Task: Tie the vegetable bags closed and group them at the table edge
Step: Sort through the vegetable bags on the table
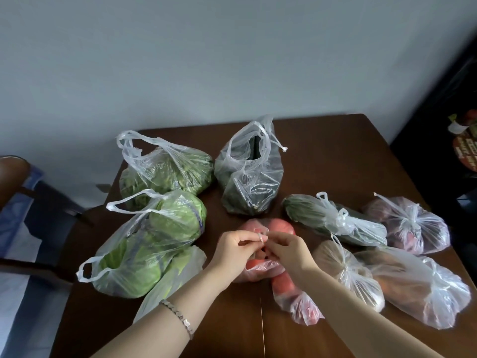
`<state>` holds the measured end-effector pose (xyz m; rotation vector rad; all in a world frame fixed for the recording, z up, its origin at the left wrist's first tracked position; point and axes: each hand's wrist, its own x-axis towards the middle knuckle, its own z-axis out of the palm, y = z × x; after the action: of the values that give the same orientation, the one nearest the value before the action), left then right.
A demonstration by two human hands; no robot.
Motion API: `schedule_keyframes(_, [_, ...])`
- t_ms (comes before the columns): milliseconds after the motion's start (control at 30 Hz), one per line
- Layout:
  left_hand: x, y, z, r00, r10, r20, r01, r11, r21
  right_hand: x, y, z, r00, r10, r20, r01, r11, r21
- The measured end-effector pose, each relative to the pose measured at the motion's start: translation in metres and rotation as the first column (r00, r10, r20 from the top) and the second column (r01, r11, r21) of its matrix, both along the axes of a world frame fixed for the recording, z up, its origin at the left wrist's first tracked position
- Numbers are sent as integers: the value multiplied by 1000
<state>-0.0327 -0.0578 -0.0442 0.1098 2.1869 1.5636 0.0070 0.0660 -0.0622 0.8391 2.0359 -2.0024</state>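
A clear bag of red tomatoes (280,282) lies in the middle of the brown table (335,156). My left hand (236,248) and my right hand (286,248) meet above it, each pinching a twisted handle of the tomato bag (261,231). To the left sit two cabbage bags (144,251) (165,174) with loose handles. A bag of dark greens (249,182) stands open behind. On the right lie knotted bags: cucumbers (335,220), reddish produce (410,226), and two brownish ones (348,272) (418,285).
Another pale green bag (170,280) lies by my left forearm. A chair (15,177) stands left of the table. A dark cabinet (454,125) with colourful items is at the right. A grey wall runs behind the table.
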Motion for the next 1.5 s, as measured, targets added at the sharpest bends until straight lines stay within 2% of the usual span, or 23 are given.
schedule_keyframes(200, [-9, 3, -7, 969, 90, 231, -72, 994, -84, 2, -3, 3, 997, -67, 34, 70, 994, -86])
schedule_keyframes(267, [-10, 5, -7, 953, 99, 288, -84, 994, -65, 5, -3, 7, 998, -63, 6, 63, 985, -160])
schedule_keyframes(333, [-10, 6, -4, 951, 78, 301, -68, 997, -42, 8, -2, 9, 998, -18, -58, 10, 990, -139])
schedule_keyframes(567, [-8, 6, -9, 997, -81, -6, 78, 976, -205, 4, 6, 2, 990, -22, -138, 39, 992, 121])
schedule_keyframes(733, [-3, 7, -11, 949, -220, -226, 170, 960, -222, -5, 11, 1, 972, 131, -193, -16, 862, 506])
schedule_keyframes(800, [-2, 5, -15, 911, -241, -335, 161, 955, -248, -10, 8, 2, 973, 151, -174, -37, 848, 529])
schedule_keyframes(867, [-5, 1, -18, 906, -186, -379, 100, 967, -235, -12, 5, 5, 974, 180, -141, -85, 859, 505])
schedule_keyframes(967, [-12, -3, -17, 948, -50, -315, -3, 986, -167, -10, 0, 7, 940, 327, -93, -247, 845, 474])
schedule_keyframes(1033, [-15, -5, -17, 974, -5, -227, -27, 990, -137, -7, 0, 9, 923, 373, -95, -297, 846, 442])
schedule_keyframes(1200, [-17, 3, -15, 997, 70, 29, -68, 996, -63, 3, 9, 9, 943, 213, -255, -136, 948, 287])
schedule_keyframes(1367, [-15, 8, -10, 955, 132, 267, -151, 987, 53, 4, 9, 8, 951, 153, -269, -42, 925, 379])
schedule_keyframes(1500, [-18, 6, -11, 952, 136, 275, -147, 989, 18, 2, 6, 6, 938, 212, -274, -63, 882, 467])
